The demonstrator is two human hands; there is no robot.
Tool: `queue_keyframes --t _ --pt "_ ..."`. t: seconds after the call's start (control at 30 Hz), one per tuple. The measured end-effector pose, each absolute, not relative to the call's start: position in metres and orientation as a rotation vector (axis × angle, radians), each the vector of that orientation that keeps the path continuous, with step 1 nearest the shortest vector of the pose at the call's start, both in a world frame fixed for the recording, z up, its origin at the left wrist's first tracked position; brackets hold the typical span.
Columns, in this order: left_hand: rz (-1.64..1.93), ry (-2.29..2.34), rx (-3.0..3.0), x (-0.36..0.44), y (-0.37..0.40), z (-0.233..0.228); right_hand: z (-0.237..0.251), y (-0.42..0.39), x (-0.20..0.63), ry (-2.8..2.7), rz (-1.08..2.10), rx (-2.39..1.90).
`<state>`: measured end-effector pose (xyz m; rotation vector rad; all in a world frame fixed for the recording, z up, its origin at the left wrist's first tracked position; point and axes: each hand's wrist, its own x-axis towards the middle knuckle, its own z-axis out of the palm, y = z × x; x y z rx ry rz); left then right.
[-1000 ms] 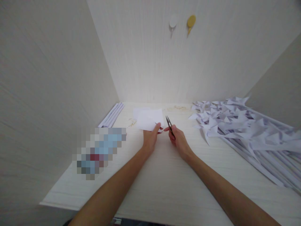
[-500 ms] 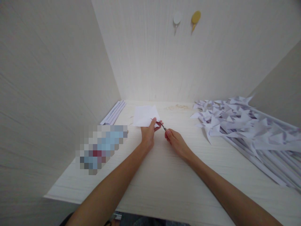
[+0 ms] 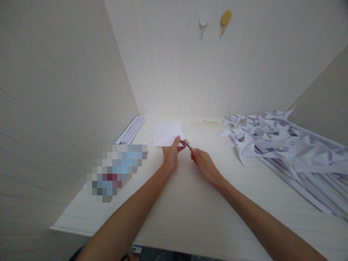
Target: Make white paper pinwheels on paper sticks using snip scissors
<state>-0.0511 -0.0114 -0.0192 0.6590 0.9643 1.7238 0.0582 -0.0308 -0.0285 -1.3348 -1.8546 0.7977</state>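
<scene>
A white square sheet of paper (image 3: 166,132) lies on the pale desk (image 3: 190,203), near the back wall. My left hand (image 3: 172,155) pinches its near right corner. My right hand (image 3: 204,165) grips small dark scissors (image 3: 187,144). Their blades point left into the paper's near corner, right beside my left fingertips.
A large heap of folded white paper pinwheels on long paper sticks (image 3: 285,148) fills the desk's right side. Rolled paper sticks (image 3: 131,130) lie along the left wall. A blurred-out object (image 3: 116,170) sits at the left. Two hooks, white (image 3: 203,20) and yellow (image 3: 225,19), hang on the back wall.
My right hand swung the scissors from upright down and left to the paper's corner. My left hand slid the paper slightly back and left. Little has moved in the last half second.
</scene>
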Motion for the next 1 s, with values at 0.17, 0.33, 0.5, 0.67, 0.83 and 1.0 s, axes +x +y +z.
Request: queue_keyframes --t 0.17,0.33,0.5,0.67,0.83,1.0 --pt "1.719 0.953 0.657 -0.0512 -0.0114 -0.0187 -0.0260 -0.0320 0.0578 -1.864 0.760 -1.358" --pt "1.715 0.965 0.667 -0.0515 -0.0112 -0.0196 -0.0243 -0.0343 0.0569 -1.865 0.732 -1.381" --pt "1.730 0.984 0.645 -0.0516 -0.0113 -0.0197 -0.0242 -0.0348 0.0561 -1.870 0.722 -1.401" --pt "1.739 1.005 0.631 -0.0509 -0.0115 -0.0193 -0.0247 -0.0345 0.0552 -1.858 0.731 -1.409" --pt "1.729 0.989 0.619 -0.0514 -0.0118 -0.0179 -0.0261 -0.0348 0.0574 -1.792 0.797 -1.327" --pt "1.634 0.971 0.608 -0.0529 -0.0128 -0.0172 -0.0287 -0.0315 0.0622 -1.532 1.032 -1.105"
